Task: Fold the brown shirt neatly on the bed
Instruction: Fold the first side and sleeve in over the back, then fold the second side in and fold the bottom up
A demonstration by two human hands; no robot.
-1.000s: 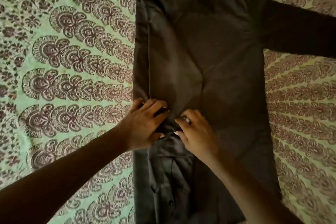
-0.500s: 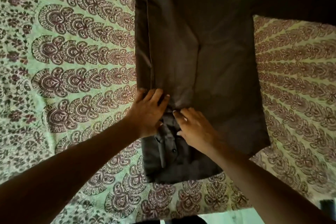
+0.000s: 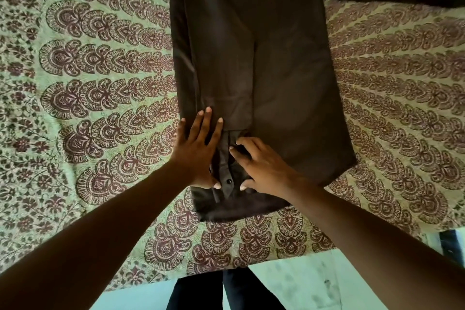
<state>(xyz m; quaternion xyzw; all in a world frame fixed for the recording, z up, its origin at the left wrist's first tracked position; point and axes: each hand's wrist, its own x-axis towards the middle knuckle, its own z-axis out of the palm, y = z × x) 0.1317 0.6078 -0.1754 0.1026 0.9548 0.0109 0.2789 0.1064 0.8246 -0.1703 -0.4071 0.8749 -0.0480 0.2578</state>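
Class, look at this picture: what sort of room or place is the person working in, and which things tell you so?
Probably a bedroom: a green bedspread with maroon paisley print covers a bed, a dark brown buttoned shirt lies on it, and pale floor shows below.

Bedspread (image 3: 95,98) lies bare at nine and three o'clock; the brown shirt (image 3: 276,70) fills twelve; both forearms cross six.

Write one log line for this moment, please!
step: fold shirt | left hand: flat on cuff | right hand: pressing cuff | bed

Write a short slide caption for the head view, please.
Both hands, left and right, press flat on the brown shirt over the patterned bedsheet.
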